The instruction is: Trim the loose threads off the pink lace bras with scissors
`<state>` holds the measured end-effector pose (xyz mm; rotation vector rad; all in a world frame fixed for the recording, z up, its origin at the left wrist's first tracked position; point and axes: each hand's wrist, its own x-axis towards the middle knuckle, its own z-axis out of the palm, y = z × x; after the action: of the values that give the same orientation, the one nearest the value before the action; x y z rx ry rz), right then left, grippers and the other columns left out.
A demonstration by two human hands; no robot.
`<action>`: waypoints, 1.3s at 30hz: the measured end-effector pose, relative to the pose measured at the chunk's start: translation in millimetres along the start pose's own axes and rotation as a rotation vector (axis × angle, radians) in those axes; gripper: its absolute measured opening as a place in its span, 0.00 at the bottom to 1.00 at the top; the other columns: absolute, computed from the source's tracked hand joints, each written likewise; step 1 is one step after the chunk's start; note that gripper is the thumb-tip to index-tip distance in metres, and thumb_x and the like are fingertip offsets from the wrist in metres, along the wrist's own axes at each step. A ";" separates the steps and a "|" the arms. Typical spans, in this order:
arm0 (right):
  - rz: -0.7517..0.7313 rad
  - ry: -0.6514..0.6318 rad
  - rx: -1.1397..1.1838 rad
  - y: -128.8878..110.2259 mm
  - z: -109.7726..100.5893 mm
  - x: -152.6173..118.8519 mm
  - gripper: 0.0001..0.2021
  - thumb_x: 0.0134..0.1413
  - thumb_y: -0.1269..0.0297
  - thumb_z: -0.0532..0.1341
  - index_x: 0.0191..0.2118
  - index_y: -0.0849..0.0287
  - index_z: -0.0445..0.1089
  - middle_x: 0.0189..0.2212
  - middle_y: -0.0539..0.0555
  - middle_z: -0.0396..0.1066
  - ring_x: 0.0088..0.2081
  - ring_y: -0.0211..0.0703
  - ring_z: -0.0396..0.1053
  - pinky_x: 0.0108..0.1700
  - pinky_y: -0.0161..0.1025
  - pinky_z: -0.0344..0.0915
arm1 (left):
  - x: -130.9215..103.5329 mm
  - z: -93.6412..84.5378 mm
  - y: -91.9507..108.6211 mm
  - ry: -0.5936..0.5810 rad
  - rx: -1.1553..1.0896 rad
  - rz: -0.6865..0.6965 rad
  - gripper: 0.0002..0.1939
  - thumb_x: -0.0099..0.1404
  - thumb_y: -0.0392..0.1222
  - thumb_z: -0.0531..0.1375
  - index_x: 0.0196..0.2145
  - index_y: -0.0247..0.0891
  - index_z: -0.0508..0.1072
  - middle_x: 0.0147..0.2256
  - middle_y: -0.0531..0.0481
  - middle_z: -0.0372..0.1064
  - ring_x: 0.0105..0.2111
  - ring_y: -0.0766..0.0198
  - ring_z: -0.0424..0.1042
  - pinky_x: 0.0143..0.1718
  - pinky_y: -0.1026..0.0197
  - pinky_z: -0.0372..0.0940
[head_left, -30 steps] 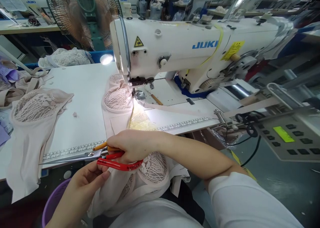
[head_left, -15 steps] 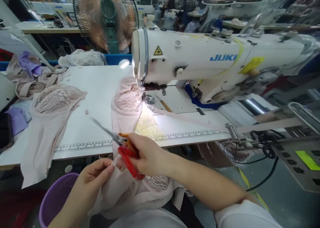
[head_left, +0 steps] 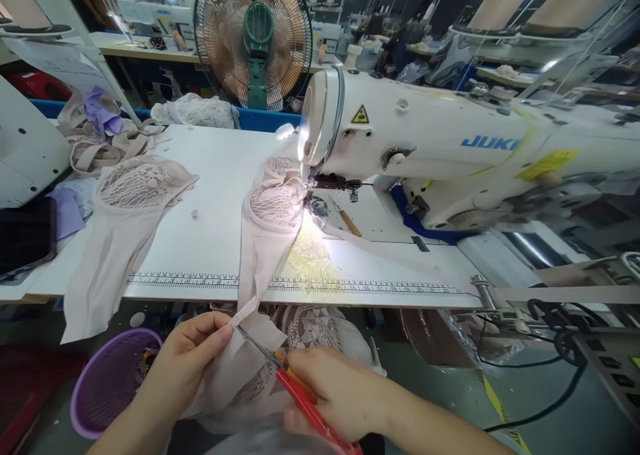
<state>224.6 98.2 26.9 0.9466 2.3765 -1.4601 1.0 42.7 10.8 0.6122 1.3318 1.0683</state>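
My left hand (head_left: pixel 193 358) pinches the edge of a pale pink bra (head_left: pixel 260 262) just below the table's front edge. One lace cup of that bra lies under the sewing machine's needle, and more of the fabric hangs into my lap. My right hand (head_left: pixel 340 392) is closed round scissors (head_left: pixel 313 402) with red and orange handles. Their blade tips touch the fabric edge close beside my left fingertips. A second lace cup (head_left: pixel 310 328) shows behind my right hand. Whether the blades are apart is hard to see.
A white sewing machine (head_left: pixel 400 128) stands over the table (head_left: pixel 210 242), which has a printed ruler along its front. Another bra piece (head_left: pixel 135 202) lies at left, near a dark phone (head_left: pixel 27 235). A purple basket (head_left: pixel 115 382) stands below. Behind is a fan (head_left: pixel 255 42).
The scissors have swung down, from pointing up over the table to reaching the fabric edge at my left fingertips. My left hand still pinches the bra. The view has shifted left.
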 end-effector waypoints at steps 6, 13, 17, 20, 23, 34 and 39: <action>-0.007 0.061 0.012 -7.1 -1.0 6.1 0.20 0.47 0.46 0.62 0.25 0.56 0.54 0.21 0.44 0.58 0.21 0.34 0.53 0.23 0.33 0.49 | 0.8 -2.2 -5.7 -0.003 0.010 0.021 0.22 0.49 0.57 0.70 0.22 0.34 0.72 0.21 0.55 0.63 0.23 0.70 0.57 0.25 0.69 0.55; 0.016 0.105 -0.004 -10.6 1.7 9.3 0.13 0.49 0.56 0.58 0.25 0.56 0.53 0.22 0.46 0.57 0.23 0.36 0.52 0.25 0.33 0.49 | -2.0 0.9 -0.8 0.021 -0.006 0.003 0.23 0.48 0.57 0.70 0.21 0.34 0.70 0.19 0.56 0.60 0.21 0.70 0.55 0.23 0.69 0.53; 0.046 0.104 0.066 -7.3 3.9 9.1 0.15 0.51 0.53 0.57 0.25 0.56 0.54 0.22 0.48 0.57 0.24 0.37 0.54 0.26 0.34 0.51 | -3.0 -1.8 0.1 -0.004 0.043 0.044 0.21 0.52 0.56 0.68 0.21 0.35 0.72 0.21 0.55 0.62 0.22 0.70 0.57 0.24 0.69 0.55; 0.011 0.187 0.131 0.1 3.5 8.0 0.16 0.49 0.52 0.59 0.24 0.56 0.54 0.21 0.48 0.58 0.23 0.37 0.54 0.26 0.34 0.51 | -8.2 0.1 0.1 -0.023 0.163 0.103 0.17 0.56 0.54 0.65 0.24 0.36 0.74 0.23 0.53 0.66 0.24 0.67 0.61 0.26 0.68 0.58; -0.143 0.305 0.262 2.4 2.8 6.8 0.19 0.43 0.51 0.63 0.24 0.56 0.54 0.21 0.46 0.57 0.22 0.36 0.54 0.24 0.34 0.51 | -19.9 12.0 0.2 -0.070 0.325 0.196 0.11 0.59 0.48 0.63 0.27 0.38 0.76 0.25 0.51 0.69 0.27 0.65 0.65 0.28 0.67 0.60; -0.410 0.205 0.454 -4.0 9.3 -5.7 0.08 0.48 0.68 0.56 0.24 0.56 0.55 0.20 0.45 0.54 0.21 0.34 0.52 0.23 0.32 0.53 | -42.1 34.8 1.4 -0.460 0.317 0.174 0.07 0.65 0.44 0.56 0.38 0.41 0.61 0.28 0.54 0.62 0.24 0.68 0.58 0.25 0.67 0.54; -0.445 0.341 0.403 5.9 7.0 -12.2 0.06 0.49 0.67 0.59 0.28 0.56 0.59 0.21 0.45 0.56 0.21 0.34 0.54 0.25 0.32 0.55 | -37.5 26.8 -1.7 -0.423 0.445 0.271 0.03 0.66 0.41 0.56 0.37 0.44 0.63 0.26 0.57 0.61 0.21 0.69 0.57 0.20 0.68 0.52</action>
<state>236.5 88.9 24.9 0.8320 2.7198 -2.1590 30.9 14.6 31.9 1.3056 1.1305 0.7905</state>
